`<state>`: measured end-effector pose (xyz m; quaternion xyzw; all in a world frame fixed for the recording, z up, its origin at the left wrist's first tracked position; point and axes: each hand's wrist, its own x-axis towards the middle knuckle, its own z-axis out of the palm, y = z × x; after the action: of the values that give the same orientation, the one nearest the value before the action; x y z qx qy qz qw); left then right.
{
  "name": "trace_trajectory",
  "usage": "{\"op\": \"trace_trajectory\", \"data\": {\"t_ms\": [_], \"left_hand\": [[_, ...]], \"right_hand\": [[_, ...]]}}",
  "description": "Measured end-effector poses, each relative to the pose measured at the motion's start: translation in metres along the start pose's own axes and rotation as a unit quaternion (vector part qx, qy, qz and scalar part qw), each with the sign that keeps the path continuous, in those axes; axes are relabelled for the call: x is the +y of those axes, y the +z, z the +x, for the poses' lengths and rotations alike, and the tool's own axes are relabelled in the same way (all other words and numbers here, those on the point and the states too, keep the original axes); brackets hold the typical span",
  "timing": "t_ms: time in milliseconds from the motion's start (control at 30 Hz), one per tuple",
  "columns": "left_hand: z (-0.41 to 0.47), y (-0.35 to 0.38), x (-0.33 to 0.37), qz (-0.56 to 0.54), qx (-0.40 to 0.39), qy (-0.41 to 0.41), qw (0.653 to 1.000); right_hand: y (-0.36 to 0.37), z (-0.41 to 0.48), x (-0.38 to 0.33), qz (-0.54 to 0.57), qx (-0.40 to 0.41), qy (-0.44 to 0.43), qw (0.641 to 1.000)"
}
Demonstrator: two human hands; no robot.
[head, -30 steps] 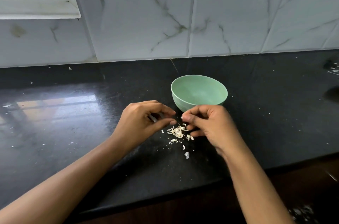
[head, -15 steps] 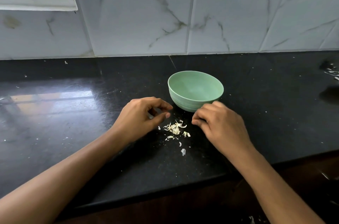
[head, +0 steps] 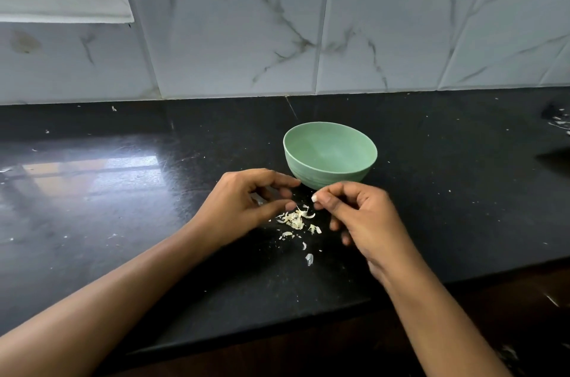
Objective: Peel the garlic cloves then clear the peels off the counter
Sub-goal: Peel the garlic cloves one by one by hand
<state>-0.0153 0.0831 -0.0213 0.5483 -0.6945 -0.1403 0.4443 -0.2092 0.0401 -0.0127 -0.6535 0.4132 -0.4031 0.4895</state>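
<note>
Left hand (head: 240, 200), right hand (head: 357, 216) curled, hold unclear | peels (head: 296, 219) between (loose heap) | green bowl (head: 327, 180) behind

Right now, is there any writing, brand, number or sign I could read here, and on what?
None: no readable text anywhere. The green bowl is plain, the wall tiles show only grey veins, and the black counter bears only garlic peels and specks.

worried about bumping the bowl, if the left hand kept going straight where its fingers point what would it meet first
Probably the right hand: the left hand points rightward at its fingertips, a small gap away. The green bowl sits just behind that line, though depth is unclear.
</note>
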Motion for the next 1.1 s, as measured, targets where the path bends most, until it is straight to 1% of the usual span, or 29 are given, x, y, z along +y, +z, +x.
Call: {"op": "trace_trajectory", "data": {"t_ms": [33, 67, 133, 233, 333, 500, 667, 767, 867, 967, 1100], "left_hand": [[0.000, 0.000, 0.002, -0.027, 0.011, 0.011, 1.000], [-0.002, 0.001, 0.004, -0.047, 0.023, 0.022, 0.998], [-0.003, 0.002, 0.005, -0.062, 0.044, 0.043, 0.996], [-0.004, 0.002, 0.007, -0.082, 0.073, 0.046, 0.993], [-0.003, -0.001, 0.009, -0.143, 0.105, -0.003, 0.984], [-0.002, 0.000, 0.005, -0.138, 0.135, 0.006, 0.981], [-0.004, 0.000, 0.004, -0.081, 0.156, 0.023, 0.984], [-0.004, -0.001, 0.003, -0.028, 0.153, 0.030, 0.987], [-0.002, -0.003, 0.000, 0.022, 0.132, 0.006, 0.991], [0.000, -0.005, -0.004, 0.101, 0.107, -0.019, 0.989], [0.000, -0.006, -0.004, 0.207, 0.091, 0.014, 0.974]], "right_hand": [[0.007, -0.002, -0.005, 0.107, -0.027, 0.073, 0.991], [0.013, -0.005, -0.005, 0.170, -0.049, 0.126, 0.976], [0.023, -0.007, -0.008, 0.244, -0.081, 0.183, 0.949], [0.032, -0.002, -0.014, 0.304, -0.095, 0.211, 0.924], [0.037, 0.005, -0.017, 0.333, -0.107, 0.208, 0.914], [0.042, 0.016, -0.017, 0.327, -0.131, 0.187, 0.917], [0.035, 0.023, -0.018, 0.239, -0.154, 0.148, 0.947], [0.032, 0.030, -0.017, 0.168, -0.148, 0.116, 0.968], [0.031, 0.034, -0.013, 0.117, -0.116, 0.051, 0.985], [0.035, 0.034, -0.007, 0.106, -0.114, 0.029, 0.987], [0.038, 0.035, 0.000, 0.086, -0.110, 0.022, 0.990]]}}
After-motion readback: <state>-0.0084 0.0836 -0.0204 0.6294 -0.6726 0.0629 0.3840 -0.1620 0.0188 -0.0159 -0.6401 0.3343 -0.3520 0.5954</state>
